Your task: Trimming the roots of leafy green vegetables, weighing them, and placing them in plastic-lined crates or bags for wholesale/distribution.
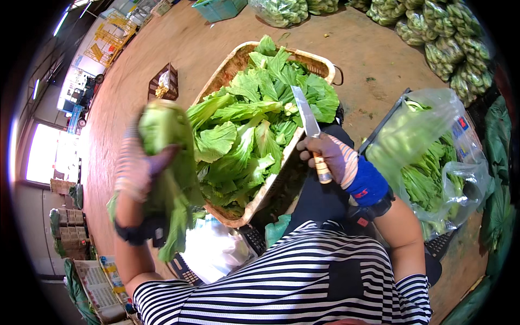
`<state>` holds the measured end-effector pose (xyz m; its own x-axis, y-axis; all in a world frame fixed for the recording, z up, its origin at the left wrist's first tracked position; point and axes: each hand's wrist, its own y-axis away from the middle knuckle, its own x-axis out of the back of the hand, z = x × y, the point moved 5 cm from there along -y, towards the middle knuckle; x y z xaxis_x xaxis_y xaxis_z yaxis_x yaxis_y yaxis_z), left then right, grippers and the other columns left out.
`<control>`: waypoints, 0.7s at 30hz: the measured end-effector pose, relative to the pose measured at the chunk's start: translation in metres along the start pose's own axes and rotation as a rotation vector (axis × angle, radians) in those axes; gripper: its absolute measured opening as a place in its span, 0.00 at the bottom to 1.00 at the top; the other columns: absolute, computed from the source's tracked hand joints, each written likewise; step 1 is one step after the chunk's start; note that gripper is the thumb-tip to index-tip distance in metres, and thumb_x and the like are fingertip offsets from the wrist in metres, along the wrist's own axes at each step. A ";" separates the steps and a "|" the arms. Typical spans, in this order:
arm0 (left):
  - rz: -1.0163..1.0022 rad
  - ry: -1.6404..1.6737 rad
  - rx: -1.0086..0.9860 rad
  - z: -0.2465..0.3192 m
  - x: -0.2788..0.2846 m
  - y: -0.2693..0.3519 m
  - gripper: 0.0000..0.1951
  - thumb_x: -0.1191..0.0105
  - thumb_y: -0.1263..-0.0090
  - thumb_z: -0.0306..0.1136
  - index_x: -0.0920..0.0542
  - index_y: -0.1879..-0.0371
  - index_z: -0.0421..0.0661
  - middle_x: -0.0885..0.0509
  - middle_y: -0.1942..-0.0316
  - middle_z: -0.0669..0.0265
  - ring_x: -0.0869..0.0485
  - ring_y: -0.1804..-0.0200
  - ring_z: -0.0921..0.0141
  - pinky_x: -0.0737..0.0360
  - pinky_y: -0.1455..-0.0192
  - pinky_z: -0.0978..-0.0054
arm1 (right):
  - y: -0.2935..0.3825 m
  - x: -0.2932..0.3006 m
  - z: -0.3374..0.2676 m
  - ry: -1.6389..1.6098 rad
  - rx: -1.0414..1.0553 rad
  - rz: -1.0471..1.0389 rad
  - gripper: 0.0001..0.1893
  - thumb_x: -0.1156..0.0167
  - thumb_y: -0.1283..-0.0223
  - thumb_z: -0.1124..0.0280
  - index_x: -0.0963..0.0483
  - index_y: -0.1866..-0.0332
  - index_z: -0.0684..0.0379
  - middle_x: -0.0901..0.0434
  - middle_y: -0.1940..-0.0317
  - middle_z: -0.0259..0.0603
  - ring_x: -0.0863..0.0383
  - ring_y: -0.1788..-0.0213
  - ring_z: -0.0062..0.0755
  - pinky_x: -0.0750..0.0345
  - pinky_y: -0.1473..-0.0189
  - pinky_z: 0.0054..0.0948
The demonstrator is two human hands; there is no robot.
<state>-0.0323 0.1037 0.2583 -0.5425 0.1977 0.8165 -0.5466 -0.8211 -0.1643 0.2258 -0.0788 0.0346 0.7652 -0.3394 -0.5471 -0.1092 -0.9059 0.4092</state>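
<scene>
My left hand point(136, 164), in a striped work glove, grips a head of leafy green vegetable point(164, 126). Its pale base points away from me and its long leaves hang towards my forearm; hand and head are slightly blurred. In my gloved right hand point(325, 154) is a knife point(305, 111) with a pale, banded handle, its broad blade pointing up and away. The blade is over the right side of a large, dirty plastic crate point(272, 185). Loose, cut green leaves point(252, 118) fill that crate in a heap.
At right, an open clear plastic bag point(430, 162) holds more greens. White plastic bags point(215, 250) lie by my lap. A small brown crate point(163, 83) and a teal bin point(219, 9) stand farther off. Filled vegetable bags point(443, 44) are stacked at the far right.
</scene>
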 end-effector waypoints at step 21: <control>-0.264 -0.517 0.380 -0.207 -0.240 -0.152 0.51 0.33 0.51 0.59 0.42 0.27 0.56 0.21 0.43 0.49 0.22 0.41 0.53 0.26 0.39 0.57 | -0.148 0.017 0.062 0.809 0.194 0.324 0.17 0.55 0.30 0.62 0.30 0.45 0.62 0.22 0.62 0.49 0.22 0.62 0.44 0.24 0.56 0.33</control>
<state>0.0489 0.2914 -0.0271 0.0030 0.2133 0.9770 -0.3056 -0.9300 0.2040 0.2154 0.0334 -0.0807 0.8838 -0.3701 0.2864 -0.4471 -0.8485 0.2832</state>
